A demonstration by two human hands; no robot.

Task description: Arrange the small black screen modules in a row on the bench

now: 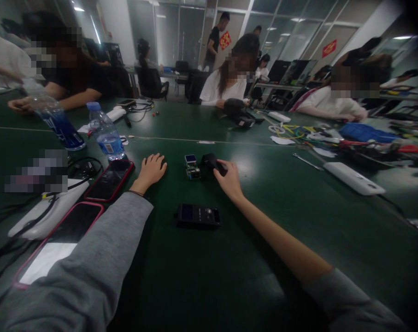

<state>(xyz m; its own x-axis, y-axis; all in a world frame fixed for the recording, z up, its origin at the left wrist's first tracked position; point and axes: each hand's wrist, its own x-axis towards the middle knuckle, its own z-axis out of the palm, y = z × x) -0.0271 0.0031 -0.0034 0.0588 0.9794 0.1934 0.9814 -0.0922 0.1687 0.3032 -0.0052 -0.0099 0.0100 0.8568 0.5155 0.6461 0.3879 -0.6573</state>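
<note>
Okay, so biggest first: that long green table (pixel 195 272) has everything on it. Over by the left sleeve lie a pink-cased phone (pixel 79 226) and a red-edged phone (pixel 110 180), both clear of the action. Then the hands: left hand (pixel 154 168) is palm down on the tabletop, fingers a bit spread, holding nothing. Right hand (pixel 231 177) has its thumb and fingers closed on the near end of a chunky black piece, so that much is done.

Nearer the person's body there's a black handheld device (pixel 198 216) with a dark screen, lying flat with neither hand on it. The black piece (pixel 209 162) sits just left of the right fingers, next to a small circuit board (pixel 193 173) with a tiny screen (pixel 191 158). They look separate to me, so I'd call it partway: one part gripped, the board and the device not in hand.
</note>
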